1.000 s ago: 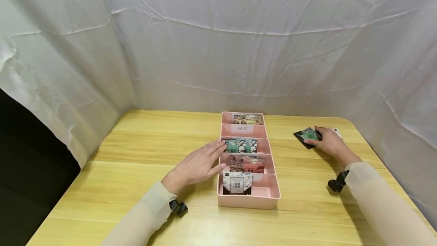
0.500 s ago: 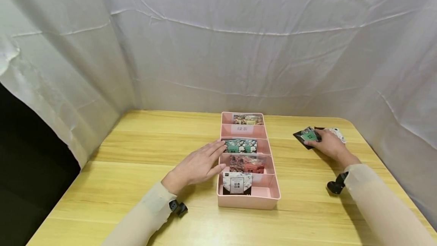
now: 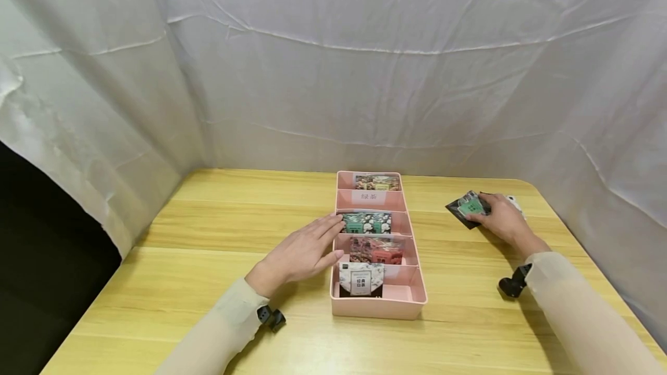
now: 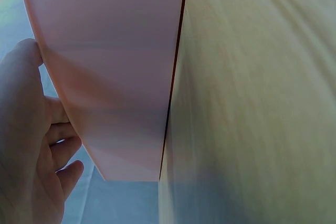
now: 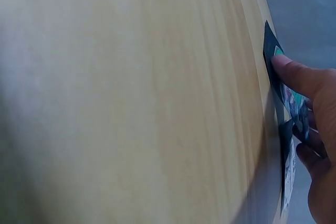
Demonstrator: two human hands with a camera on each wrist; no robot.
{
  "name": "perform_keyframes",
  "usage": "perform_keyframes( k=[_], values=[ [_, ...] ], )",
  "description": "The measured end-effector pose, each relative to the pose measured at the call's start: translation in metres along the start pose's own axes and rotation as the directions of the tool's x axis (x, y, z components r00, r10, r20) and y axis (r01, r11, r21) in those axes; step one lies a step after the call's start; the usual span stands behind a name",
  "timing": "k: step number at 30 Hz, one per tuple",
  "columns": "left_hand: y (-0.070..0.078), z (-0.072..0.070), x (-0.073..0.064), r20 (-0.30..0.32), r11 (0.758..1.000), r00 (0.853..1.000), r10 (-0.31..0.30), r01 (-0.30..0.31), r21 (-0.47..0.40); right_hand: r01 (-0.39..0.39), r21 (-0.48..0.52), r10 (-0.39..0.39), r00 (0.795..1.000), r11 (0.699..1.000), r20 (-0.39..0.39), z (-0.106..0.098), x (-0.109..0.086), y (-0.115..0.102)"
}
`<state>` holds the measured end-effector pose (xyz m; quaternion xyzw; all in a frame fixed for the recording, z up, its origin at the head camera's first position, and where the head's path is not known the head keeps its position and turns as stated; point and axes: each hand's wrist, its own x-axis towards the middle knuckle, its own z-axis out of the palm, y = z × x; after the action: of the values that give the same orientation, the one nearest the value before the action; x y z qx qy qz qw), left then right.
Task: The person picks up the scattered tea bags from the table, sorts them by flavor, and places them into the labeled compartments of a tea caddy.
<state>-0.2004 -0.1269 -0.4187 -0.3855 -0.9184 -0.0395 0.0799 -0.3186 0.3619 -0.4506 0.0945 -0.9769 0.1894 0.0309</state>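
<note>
A long pink divided box (image 3: 377, 308) stands in the middle of the table. My left hand (image 3: 299, 253) rests its nearly straight fingertips on the box's left rim; the left wrist view shows the fingertips (image 4: 32, 51) along that edge. To the box's right, my right hand (image 3: 504, 219) pinches a tea bag packet with a green label (image 3: 471, 206), thumb on its face and fingers behind it. Black packaging (image 3: 454, 207) shows around and beneath that packet. A white patterned packet (image 5: 289, 174) lies close by, partly covered by the right hand.
The box's compartments hold yellow-labelled packets (image 3: 383, 183), green packets (image 3: 359, 223), red packets (image 3: 377, 250) and a white packet (image 3: 361, 280). A paper label (image 3: 369, 197) marks one divider. Pale cloth (image 3: 365, 103) hangs behind and beside the wooden table (image 3: 250, 201).
My right hand has stayed at the packets, tilting the green-labelled one slightly. The white packet behind it showed more half a second ago. My left hand has kept its place.
</note>
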Motion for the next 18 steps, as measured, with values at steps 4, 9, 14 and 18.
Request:
perform_keyframes(
  k=[4,9,14,18],
  values=[
    [0.0,0.0,0.0,0.009,1.0,1.0,-0.007,0.007,0.001,0.007,0.018,-0.006,0.999,1.0,-0.037,0.0,-0.001,-0.002],
    [0.0,0.0,-0.001,0.007,1.0,1.0,-0.007,0.007,0.002,0.009,0.042,-0.006,0.999,0.999,-0.054,-0.001,-0.001,-0.004],
    [0.0,0.0,-0.001,0.009,1.0,1.0,-0.005,0.005,-0.004,0.023,0.089,-0.016,0.997,0.996,-0.079,-0.006,0.0,-0.006],
    [0.0,-0.001,-0.001,0.008,1.0,1.0,-0.005,0.005,-0.006,0.027,0.115,-0.016,0.996,0.993,-0.092,-0.01,-0.001,-0.008]
  ],
)
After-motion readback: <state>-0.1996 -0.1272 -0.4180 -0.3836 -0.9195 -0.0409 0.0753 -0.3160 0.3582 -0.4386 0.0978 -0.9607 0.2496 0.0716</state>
